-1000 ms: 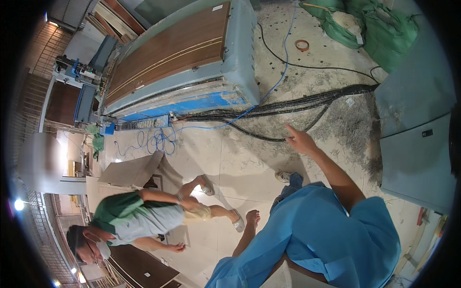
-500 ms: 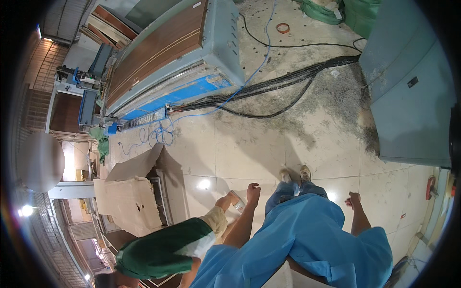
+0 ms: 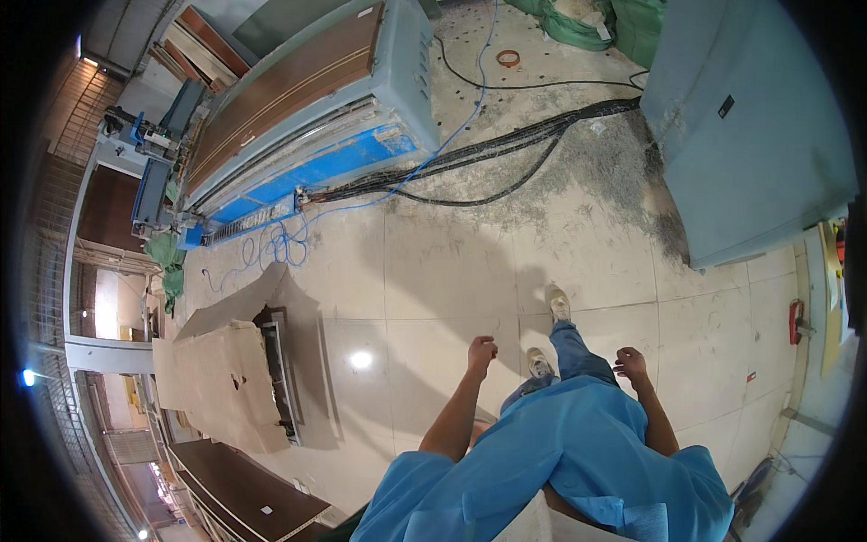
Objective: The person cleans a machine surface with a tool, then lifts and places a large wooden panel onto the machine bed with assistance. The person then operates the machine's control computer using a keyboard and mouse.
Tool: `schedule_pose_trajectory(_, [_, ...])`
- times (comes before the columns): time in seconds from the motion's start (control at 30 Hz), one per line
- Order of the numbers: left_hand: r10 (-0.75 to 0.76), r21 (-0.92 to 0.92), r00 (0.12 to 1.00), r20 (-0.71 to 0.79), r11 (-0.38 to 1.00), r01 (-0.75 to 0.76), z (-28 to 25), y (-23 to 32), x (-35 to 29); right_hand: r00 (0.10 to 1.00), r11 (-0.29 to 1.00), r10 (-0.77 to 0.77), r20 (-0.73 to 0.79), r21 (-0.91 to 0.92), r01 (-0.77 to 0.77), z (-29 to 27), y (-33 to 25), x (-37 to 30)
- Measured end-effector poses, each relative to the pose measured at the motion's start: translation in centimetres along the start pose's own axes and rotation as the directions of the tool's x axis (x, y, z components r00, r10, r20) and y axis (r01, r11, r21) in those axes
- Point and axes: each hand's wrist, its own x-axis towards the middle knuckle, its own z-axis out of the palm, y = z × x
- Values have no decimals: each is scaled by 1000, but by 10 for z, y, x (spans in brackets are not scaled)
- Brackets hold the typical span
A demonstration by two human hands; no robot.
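My left hand point(image 3: 482, 353) hangs in front of my body over the tiled floor point(image 3: 433, 280), its fingers curled in a loose fist with nothing seen in it. At my right side, my right hand point(image 3: 631, 363) is held low, fingers bent but somewhat apart, and it holds nothing. Neither hand touches anything. Between them are my light shoes point(image 3: 560, 303) and blue jeans, below a blue garment point(image 3: 533, 443).
A large machine point(image 3: 420, 81) carries a brown panel point(image 3: 289, 81). Black cables point(image 3: 506, 144) and a blue hose point(image 3: 397, 191) cross the dusty floor. A grey cabinet point(image 3: 750, 144) stands at right, cardboard-covered goods point(image 3: 217, 379) at left. Green sacks point(image 3: 578, 27) lie at the back.
I have stepped forward, my right foot now ahead of the left. The machine and cabinet have shifted in view. The person in green at my left has nearly left the picture.
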Motion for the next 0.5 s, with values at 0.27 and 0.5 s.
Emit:
schedule_pose_trajectory(0.27, [-263, 393, 964, -45, 882, 259, -65, -147, -85, 996, 997, -49, -72, 60, 53, -38, 29, -58])
schedule_pose_trajectory(0.5, [-127, 695, 909, 398, 688, -209, -56, -149, -62, 981, 962, 21, -193, 271, 33, -76, 127, -90])
